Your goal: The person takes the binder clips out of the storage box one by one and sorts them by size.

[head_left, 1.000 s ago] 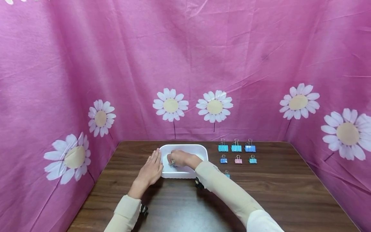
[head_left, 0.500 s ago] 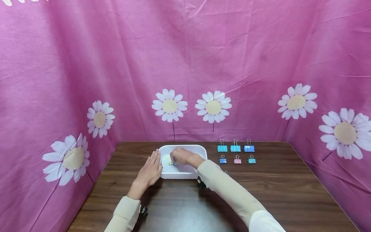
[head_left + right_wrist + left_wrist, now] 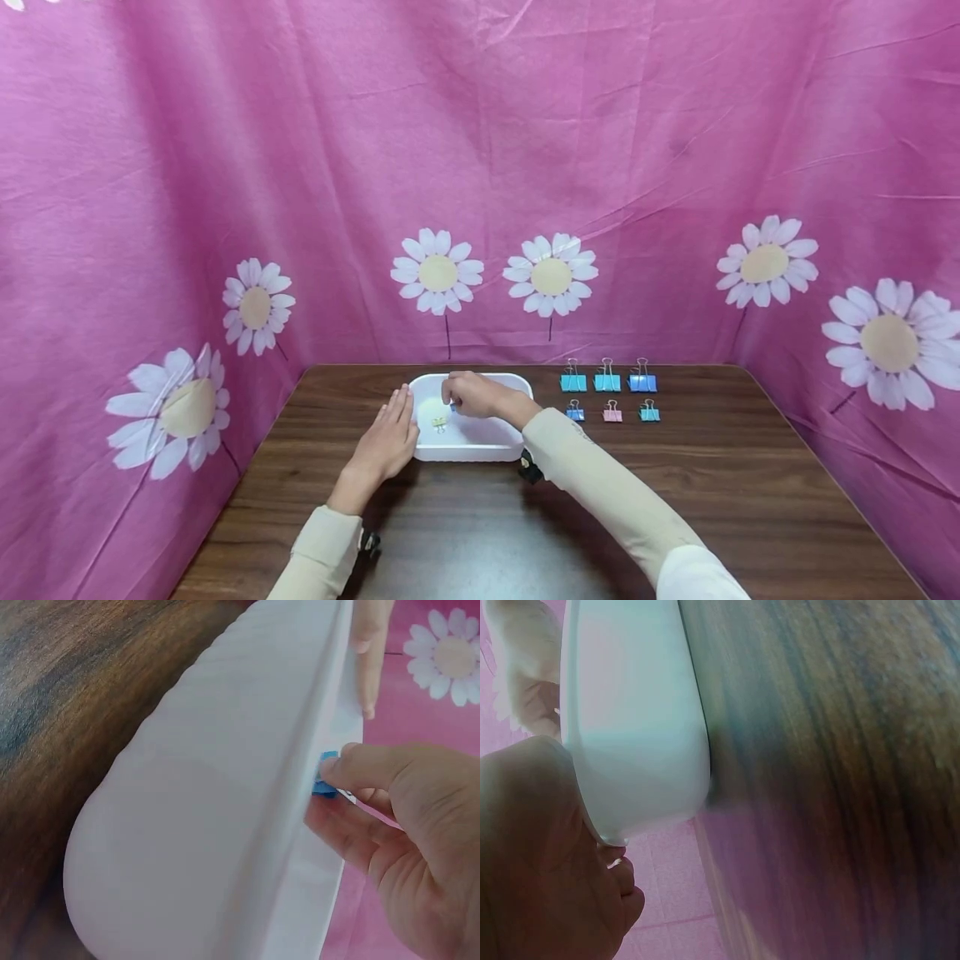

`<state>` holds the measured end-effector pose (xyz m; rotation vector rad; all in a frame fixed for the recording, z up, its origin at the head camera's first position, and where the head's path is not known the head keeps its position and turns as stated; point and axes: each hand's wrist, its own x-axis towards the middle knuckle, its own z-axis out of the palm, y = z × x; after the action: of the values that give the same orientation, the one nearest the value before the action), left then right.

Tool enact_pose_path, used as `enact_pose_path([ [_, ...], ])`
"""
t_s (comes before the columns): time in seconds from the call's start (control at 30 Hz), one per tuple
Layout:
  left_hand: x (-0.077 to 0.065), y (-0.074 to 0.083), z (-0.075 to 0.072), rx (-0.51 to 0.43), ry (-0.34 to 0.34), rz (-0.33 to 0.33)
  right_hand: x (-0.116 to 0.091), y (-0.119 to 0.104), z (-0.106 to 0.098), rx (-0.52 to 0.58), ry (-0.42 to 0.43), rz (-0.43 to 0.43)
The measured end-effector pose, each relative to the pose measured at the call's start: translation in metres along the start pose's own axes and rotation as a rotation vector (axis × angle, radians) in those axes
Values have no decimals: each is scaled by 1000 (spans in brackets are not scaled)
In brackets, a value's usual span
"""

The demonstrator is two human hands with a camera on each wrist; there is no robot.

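Observation:
A white tray point(image 3: 468, 452) stands at the back middle of the table. My left hand point(image 3: 384, 433) lies along its left rim, fingers straight in the head view; in the left wrist view the same hand point(image 3: 547, 855) touches the rim. Over the inside of the tray, my right hand point(image 3: 480, 396) pinches a blue binder clip point(image 3: 327, 774) between thumb and fingers, seen best in the right wrist view. On the tray floor below lies a small yellow binder clip point(image 3: 439, 423).
Right of the tray stand two rows of binder clips, with large ones such as the teal clip point(image 3: 607, 382) behind and small ones such as the pink clip point(image 3: 612, 412) in front. A pink flowered cloth point(image 3: 480, 167) surrounds the wooden table point(image 3: 465, 517).
My right hand has risen from the tray floor and drawn slightly back with the blue binder clip, leaving the yellow clip uncovered. My left hand has stayed on the rim.

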<state>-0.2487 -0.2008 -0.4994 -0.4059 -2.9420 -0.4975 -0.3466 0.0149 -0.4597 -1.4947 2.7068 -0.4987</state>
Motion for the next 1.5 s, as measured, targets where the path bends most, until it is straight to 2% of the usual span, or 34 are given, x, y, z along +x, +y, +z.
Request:
enact_pose_path([
  [0.23, 1, -1, 0, -16, -8, -9, -12, 4, -15, 75, 23, 61],
  [0.37, -1, 0, 0, -20, -7, -9, -20, 8, -21, 108, 47, 69],
  [0.57, 0, 0, -1, -12, -5, -1, -32, 11, -32, 116, 96, 42],
  [0.9, 1, -1, -1, -10, -13, -7, -53, 19, -44, 136, 139, 57],
  [1.5, 0, 0, 0, -22, -9, -4, -98, 31, -64, 201, 217, 152],
])
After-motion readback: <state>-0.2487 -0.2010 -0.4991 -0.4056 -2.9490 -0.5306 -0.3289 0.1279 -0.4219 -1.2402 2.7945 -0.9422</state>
